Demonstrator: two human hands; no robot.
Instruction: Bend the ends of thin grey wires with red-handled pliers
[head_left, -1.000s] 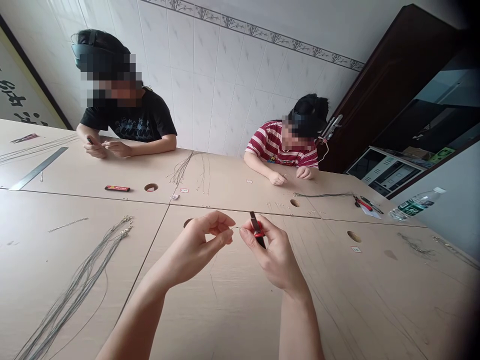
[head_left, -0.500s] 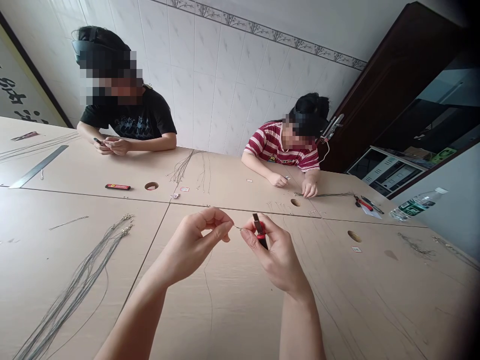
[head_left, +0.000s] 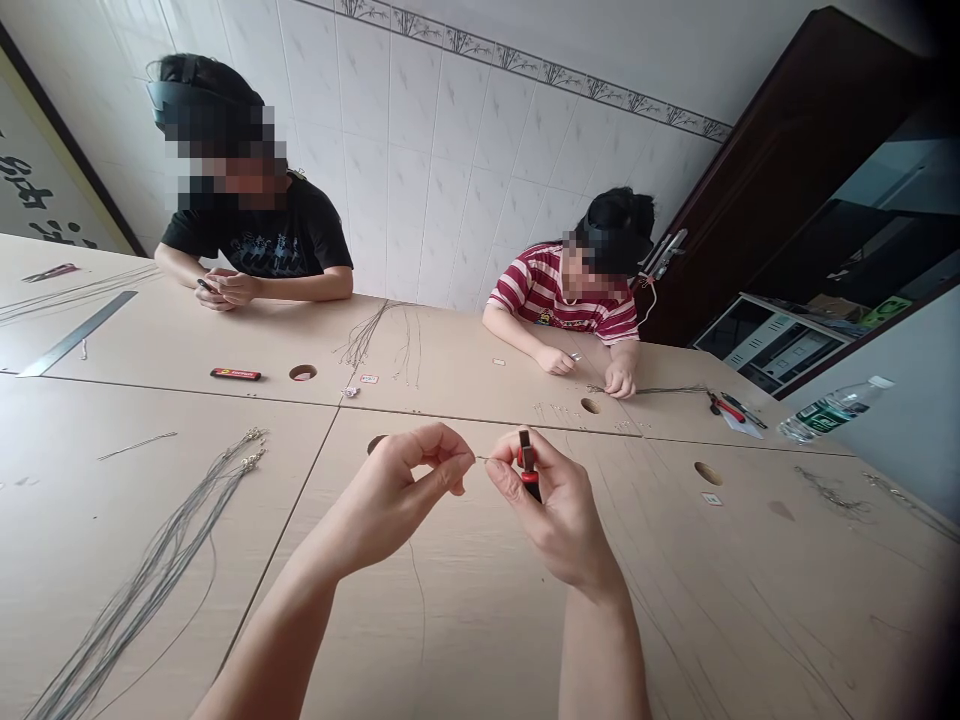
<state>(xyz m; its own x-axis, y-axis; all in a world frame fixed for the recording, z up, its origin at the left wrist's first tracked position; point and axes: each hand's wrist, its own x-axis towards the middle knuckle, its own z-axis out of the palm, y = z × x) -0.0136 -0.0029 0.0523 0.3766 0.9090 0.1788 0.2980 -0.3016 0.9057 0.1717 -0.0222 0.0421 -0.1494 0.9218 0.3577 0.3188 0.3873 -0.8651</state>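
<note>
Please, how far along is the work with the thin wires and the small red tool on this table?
Done, it seems: a bundle of wires with small fittings at their far ends lies to the left on the table. In hand: the left hand pinches a single thin wire, whose end meets the right hand, which grips red-handled pliers. How many wires remain cannot be told.

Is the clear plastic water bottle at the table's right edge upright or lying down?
Lying down: the clear plastic water bottle rests on its side, its white cap pointing up-right.
</note>
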